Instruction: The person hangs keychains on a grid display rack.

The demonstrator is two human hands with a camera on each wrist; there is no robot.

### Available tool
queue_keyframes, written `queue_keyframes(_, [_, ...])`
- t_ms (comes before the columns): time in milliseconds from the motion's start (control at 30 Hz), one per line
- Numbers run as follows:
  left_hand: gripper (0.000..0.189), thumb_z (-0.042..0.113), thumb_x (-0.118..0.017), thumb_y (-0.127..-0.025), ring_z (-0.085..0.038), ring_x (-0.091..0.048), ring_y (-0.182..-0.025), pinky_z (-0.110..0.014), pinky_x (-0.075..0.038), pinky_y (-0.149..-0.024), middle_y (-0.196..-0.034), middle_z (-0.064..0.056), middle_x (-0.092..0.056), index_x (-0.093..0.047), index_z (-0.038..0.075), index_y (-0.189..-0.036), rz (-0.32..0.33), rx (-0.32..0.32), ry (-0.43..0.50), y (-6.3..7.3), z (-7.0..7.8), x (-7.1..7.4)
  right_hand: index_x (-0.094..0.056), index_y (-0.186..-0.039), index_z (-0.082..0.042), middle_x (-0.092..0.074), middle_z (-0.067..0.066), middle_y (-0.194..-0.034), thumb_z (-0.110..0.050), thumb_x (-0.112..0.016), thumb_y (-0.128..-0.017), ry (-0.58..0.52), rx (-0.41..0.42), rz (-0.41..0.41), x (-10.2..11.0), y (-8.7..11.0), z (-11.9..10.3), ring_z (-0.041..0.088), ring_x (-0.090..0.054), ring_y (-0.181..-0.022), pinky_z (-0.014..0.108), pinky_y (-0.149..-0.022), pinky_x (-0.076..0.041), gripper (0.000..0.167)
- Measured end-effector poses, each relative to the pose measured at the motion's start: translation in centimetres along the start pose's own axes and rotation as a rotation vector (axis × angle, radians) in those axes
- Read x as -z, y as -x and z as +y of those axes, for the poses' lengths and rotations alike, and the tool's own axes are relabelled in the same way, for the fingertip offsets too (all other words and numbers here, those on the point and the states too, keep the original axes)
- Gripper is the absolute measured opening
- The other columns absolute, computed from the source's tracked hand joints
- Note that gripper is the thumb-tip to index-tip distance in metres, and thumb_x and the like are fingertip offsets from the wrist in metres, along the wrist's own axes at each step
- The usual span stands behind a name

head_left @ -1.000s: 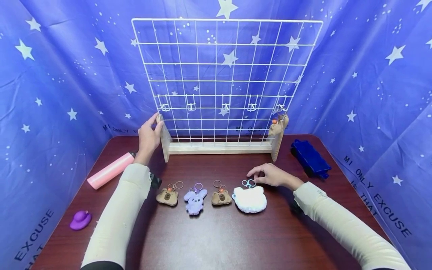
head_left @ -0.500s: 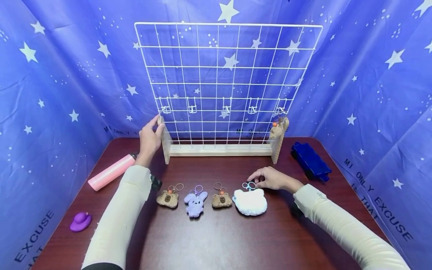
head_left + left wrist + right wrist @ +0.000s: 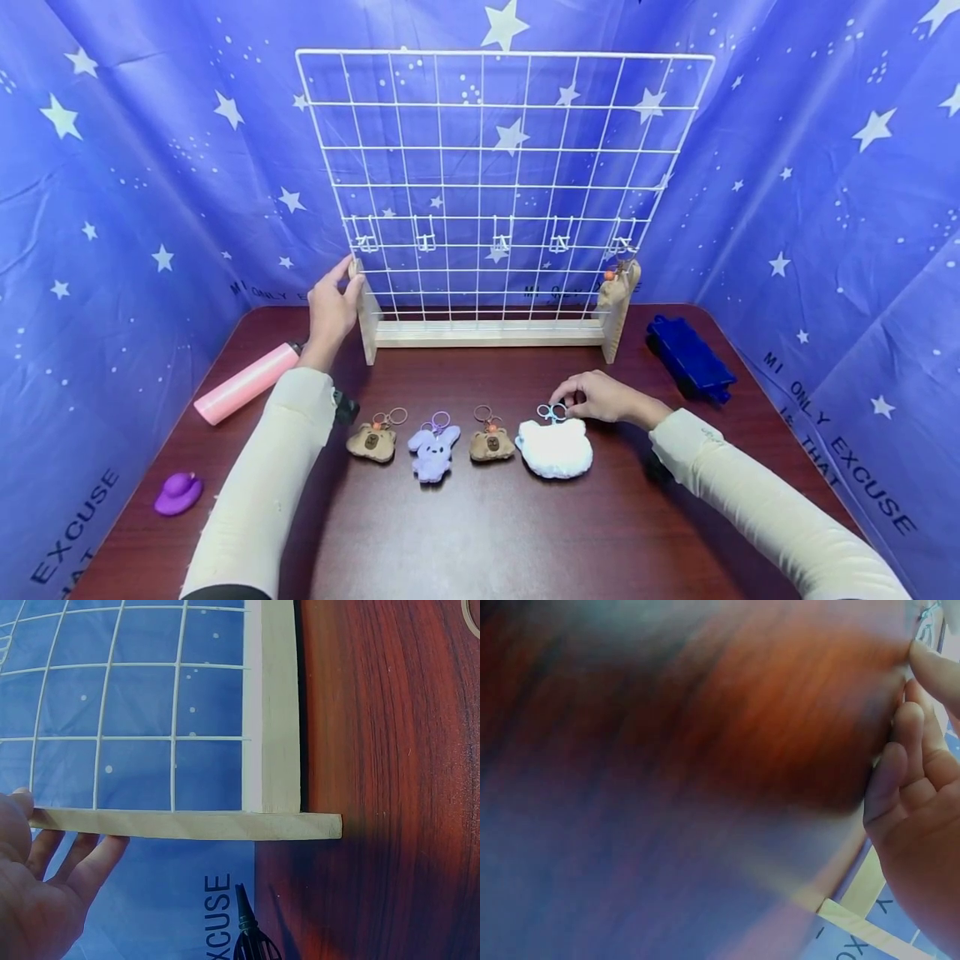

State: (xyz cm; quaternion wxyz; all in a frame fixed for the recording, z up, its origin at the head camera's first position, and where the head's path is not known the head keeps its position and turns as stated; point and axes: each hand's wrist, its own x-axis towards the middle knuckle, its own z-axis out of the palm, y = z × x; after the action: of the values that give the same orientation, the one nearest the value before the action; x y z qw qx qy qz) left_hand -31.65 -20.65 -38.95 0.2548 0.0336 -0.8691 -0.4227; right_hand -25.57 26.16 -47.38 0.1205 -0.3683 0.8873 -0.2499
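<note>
My left hand [image 3: 332, 308] grips the top of the rack's left wooden side post [image 3: 187, 824], thumb on one side and fingers on the other. A white wire grid rack [image 3: 480, 185] stands in that wooden base. My right hand [image 3: 600, 396] rests low at the table, fingertips right at the light-blue key ring [image 3: 552, 412] of a white plush keychain [image 3: 557, 450]; I cannot tell whether they pinch it. Left of it lie a brown capybara keychain [image 3: 491, 446], a lilac bunny keychain [image 3: 432, 454] and a second brown capybara keychain [image 3: 372, 443].
Several white hooks [image 3: 501, 242] line the grid; a brown keychain [image 3: 612, 290] hangs from the rightmost. A pink cylinder [image 3: 247, 383] and a purple rubber duck [image 3: 178, 493] lie at left, a dark-blue tray-like object [image 3: 690, 357] at right. A starry blue curtain [image 3: 150, 183] surrounds the table.
The whole head view has shifted slightly downward in the picture since one second ago. Both hands and the keychains keep their places relative to the table.
</note>
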Motion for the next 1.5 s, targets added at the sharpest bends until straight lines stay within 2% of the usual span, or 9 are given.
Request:
queue_keyframes(333, [0.046, 0.028, -0.062, -0.102, -0.034, -0.056, -0.134, -0.047, -0.041, -0.115, -0.14, -0.013, -0.064, -0.055, 0.023, -0.148, -0.008, 0.012, -0.011, -0.1, -0.2, -0.1, -0.067, -0.092, -0.019, -0.064, -0.011, -0.079, -0.006, -0.078, -0.084, -0.026, -0.001, -0.004, 0.3, 0.0, 0.0, 0.0, -0.056, -0.073, 0.021, -0.068, -0.047, 0.019])
queue_keyframes(633, [0.046, 0.028, -0.063, -0.101, -0.033, -0.059, -0.129, -0.046, -0.043, -0.113, -0.138, -0.012, -0.066, -0.057, 0.023, -0.147, 0.004, 0.012, -0.004, -0.1, -0.2, -0.2, -0.071, -0.097, -0.021, -0.067, -0.013, -0.078, -0.008, -0.075, -0.089, -0.065, -0.015, -0.011, 0.5, 0.2, -0.2, 0.001, -0.059, -0.073, 0.022, -0.07, -0.049, 0.016])
queue_keyframes(900, [0.046, 0.028, -0.063, -0.101, -0.033, -0.059, -0.131, -0.046, -0.043, -0.114, -0.138, -0.013, -0.065, -0.057, 0.023, -0.147, 0.007, 0.005, -0.002, -0.1, -0.1, -0.2, -0.073, -0.102, -0.023, -0.068, -0.012, -0.081, -0.01, -0.075, -0.091, -0.077, -0.043, 0.044, 1.2, 0.4, -1.0, 0.003, -0.059, -0.074, 0.022, -0.069, -0.049, 0.017])
queue_keyframes(1167, [0.046, 0.027, -0.064, -0.101, -0.034, -0.06, -0.129, -0.046, -0.044, -0.114, -0.138, -0.014, -0.065, -0.057, 0.022, -0.146, 0.009, -0.002, 0.004, -0.1, -0.1, -0.2, -0.074, -0.103, -0.022, -0.069, -0.011, -0.079, -0.01, -0.075, -0.091, -0.104, -0.021, 0.106, 2.6, 0.7, -1.5, 0.003, -0.058, -0.069, 0.023, -0.063, -0.049, 0.017])
queue_keyframes(1500, [0.046, 0.027, -0.064, -0.101, -0.033, -0.059, -0.131, -0.046, -0.043, -0.114, -0.138, -0.013, -0.065, -0.057, 0.023, -0.147, 0.001, 0.013, -0.005, 0.0, 0.0, -0.1, -0.074, -0.107, -0.021, -0.071, -0.01, -0.083, -0.007, -0.074, -0.091, -0.085, -0.028, 0.13, 4.0, 0.8, -2.0, 0.003, -0.06, -0.072, 0.024, -0.067, -0.051, 0.02])
